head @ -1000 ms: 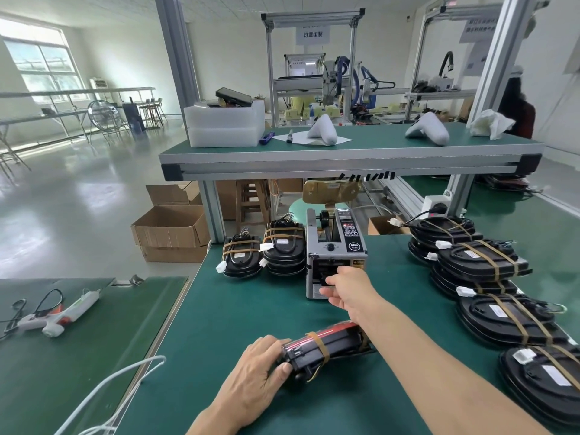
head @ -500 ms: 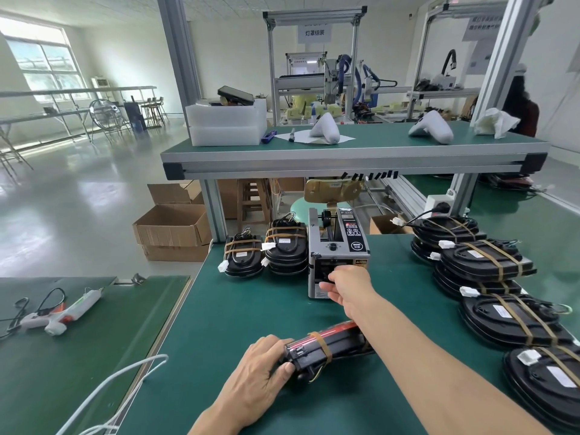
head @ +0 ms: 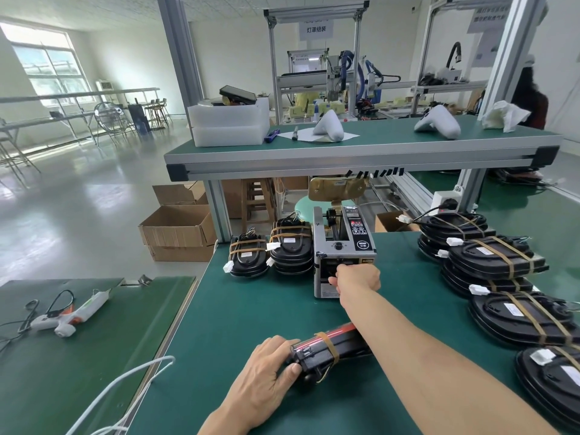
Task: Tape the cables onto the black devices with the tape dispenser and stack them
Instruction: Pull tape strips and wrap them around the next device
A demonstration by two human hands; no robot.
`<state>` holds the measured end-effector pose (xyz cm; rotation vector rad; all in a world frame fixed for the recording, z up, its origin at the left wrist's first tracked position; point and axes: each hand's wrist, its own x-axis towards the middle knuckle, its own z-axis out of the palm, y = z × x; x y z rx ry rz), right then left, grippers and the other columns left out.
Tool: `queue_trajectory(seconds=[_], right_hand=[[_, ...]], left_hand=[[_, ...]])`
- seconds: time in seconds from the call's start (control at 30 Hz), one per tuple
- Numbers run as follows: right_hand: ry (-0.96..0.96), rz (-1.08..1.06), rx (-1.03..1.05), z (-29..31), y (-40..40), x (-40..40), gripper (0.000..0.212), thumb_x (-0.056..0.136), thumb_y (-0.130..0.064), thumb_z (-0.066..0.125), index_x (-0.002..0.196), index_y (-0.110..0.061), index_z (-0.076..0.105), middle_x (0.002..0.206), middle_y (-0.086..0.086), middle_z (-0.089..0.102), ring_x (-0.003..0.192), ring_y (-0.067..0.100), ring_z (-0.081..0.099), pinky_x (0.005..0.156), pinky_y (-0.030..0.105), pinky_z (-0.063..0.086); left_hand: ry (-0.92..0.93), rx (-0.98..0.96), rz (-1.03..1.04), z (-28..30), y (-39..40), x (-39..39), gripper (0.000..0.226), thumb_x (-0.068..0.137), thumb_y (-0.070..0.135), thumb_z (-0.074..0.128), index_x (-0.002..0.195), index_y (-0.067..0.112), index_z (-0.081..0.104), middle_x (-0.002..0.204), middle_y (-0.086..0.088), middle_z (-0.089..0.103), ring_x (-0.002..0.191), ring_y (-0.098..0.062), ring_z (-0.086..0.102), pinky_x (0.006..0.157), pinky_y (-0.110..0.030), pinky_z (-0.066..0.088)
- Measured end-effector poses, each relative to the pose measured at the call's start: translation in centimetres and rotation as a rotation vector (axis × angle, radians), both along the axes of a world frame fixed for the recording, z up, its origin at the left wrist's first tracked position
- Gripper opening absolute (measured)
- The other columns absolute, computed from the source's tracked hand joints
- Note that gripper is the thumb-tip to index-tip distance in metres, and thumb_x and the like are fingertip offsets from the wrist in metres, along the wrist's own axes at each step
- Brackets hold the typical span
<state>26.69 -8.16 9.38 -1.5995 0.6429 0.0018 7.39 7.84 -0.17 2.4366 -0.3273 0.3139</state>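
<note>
Low in the frame's centre, my left hand (head: 266, 368) gripped the black device (head: 326, 348) on the desk (head: 238, 309). My right hand (head: 356, 277) pinched at the tape dispenser (head: 342, 246) mouth, fingers curled. At middle left, an open cardboard box (head: 175, 229) hid its contents.

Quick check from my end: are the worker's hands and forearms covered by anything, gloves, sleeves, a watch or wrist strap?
Nothing visible. The left hand and right hand are both bare, with no gloves, rings or finger cots in sight. Both forearms are bare too as far as the frame shows them: no sleeves, no watch, no wrist strap. Any sleeve would begin out of view.
</note>
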Motion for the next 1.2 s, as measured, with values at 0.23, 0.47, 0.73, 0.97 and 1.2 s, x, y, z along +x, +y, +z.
queue_trajectory(seconds=[0.23,0.47,0.73,0.97,1.2], right_hand=[[0.010,0.140,0.009,1.2,-1.1,-1.9,0.013,0.089,-0.008,0.073,0.098,-0.004,0.065,0.061,0.005,0.072,0.054,0.016,0.073,0.051,0.026,0.055],[-0.447,0.577,-0.366,3.1,-4.8,-10.1,0.018,0.088,-0.036,0.071,0.073,-0.027,0.072,0.077,-0.019,0.072,0.078,0.001,0.066,0.072,0.025,0.052],[-0.559,0.732,-0.443,-0.6,-5.5,-16.8,0.018,0.089,-0.032,0.076,0.073,-0.027,0.071,0.139,-0.032,0.051,0.147,-0.014,0.017,0.120,0.024,-0.015],[-0.530,0.666,-0.512,-1.4,-4.1,-18.1,0.018,0.091,-0.037,0.073,0.075,-0.029,0.069,0.156,-0.026,0.034,0.153,-0.005,-0.005,0.120,0.029,-0.020],[-0.537,0.610,-0.493,-1.6,-3.5,-18.3,0.017,0.091,-0.033,0.074,0.075,-0.028,0.071,0.157,-0.021,0.037,0.154,-0.004,-0.002,0.121,0.029,-0.020]], left_hand=[[0.007,-0.011,-0.002,0.1,0.0,-0.1,0.055,0.107,0.068,0.028,0.139,0.035,0.058,0.113,0.017,0.055,0.109,-0.005,0.054,0.101,-0.035,0.046],[0.005,-0.004,0.008,-0.1,0.0,0.1,0.049,0.108,0.065,0.030,0.138,0.038,0.058,0.112,0.021,0.053,0.107,-0.004,0.053,0.100,-0.031,0.043],[-0.011,-0.016,0.011,-0.3,-0.2,0.0,0.042,0.108,0.065,0.032,0.131,0.041,0.057,0.107,0.030,0.048,0.103,-0.001,0.051,0.098,-0.024,0.041],[0.001,-0.012,0.027,-0.2,-0.3,-0.1,0.031,0.108,0.066,0.033,0.124,0.047,0.051,0.106,0.031,0.047,0.101,0.001,0.050,0.095,-0.024,0.041],[0.027,-0.028,0.026,-0.1,-0.2,-0.2,0.046,0.107,0.067,0.033,0.131,0.038,0.059,0.107,0.023,0.051,0.105,-0.003,0.052,0.100,-0.028,0.043]])
